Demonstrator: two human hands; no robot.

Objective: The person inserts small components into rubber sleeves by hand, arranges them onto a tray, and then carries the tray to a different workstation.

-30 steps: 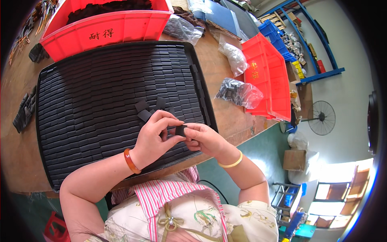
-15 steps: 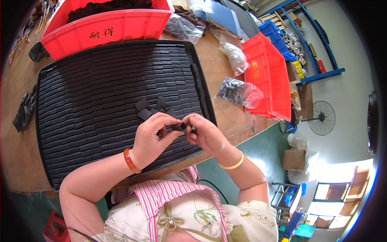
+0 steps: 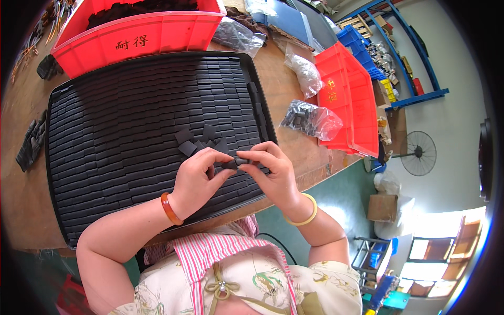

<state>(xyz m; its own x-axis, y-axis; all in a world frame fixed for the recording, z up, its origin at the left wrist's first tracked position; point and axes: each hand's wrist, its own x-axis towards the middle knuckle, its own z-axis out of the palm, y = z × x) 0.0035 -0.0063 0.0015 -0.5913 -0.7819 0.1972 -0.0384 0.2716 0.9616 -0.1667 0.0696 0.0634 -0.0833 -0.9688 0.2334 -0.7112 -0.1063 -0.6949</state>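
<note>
Between my two hands is a short black tube (image 3: pixel 230 164), held over the right part of a large black tray (image 3: pixel 51 157). My left hand (image 3: pixel 198 170) pinches the tube between thumb and fingers. From the other side my right hand (image 3: pixel 269 170) closes on a small black piece (image 3: pixel 242 161) against the tube's end; fingertips hide part of it. Tight rows of black pieces (image 3: pixel 121 136) fill the tray. Just beyond my left hand, several loose black pieces (image 3: pixel 202 140) lie in a small heap on top of the rows.
A red bin (image 3: pixel 142 39) holding black parts stands behind the tray. Another red bin (image 3: pixel 346 100) is at the right, beside a clear bag of dark parts (image 3: pixel 312 119) and a bag of white parts (image 3: pixel 305 73). Dark bundles (image 3: pixel 31 142) lie left on the wooden table (image 3: pixel 23 210).
My right hand has turned and brought its small piece against the end of the tube, fingers now pinching there. My left hand stays nearly in place with the tube.
</note>
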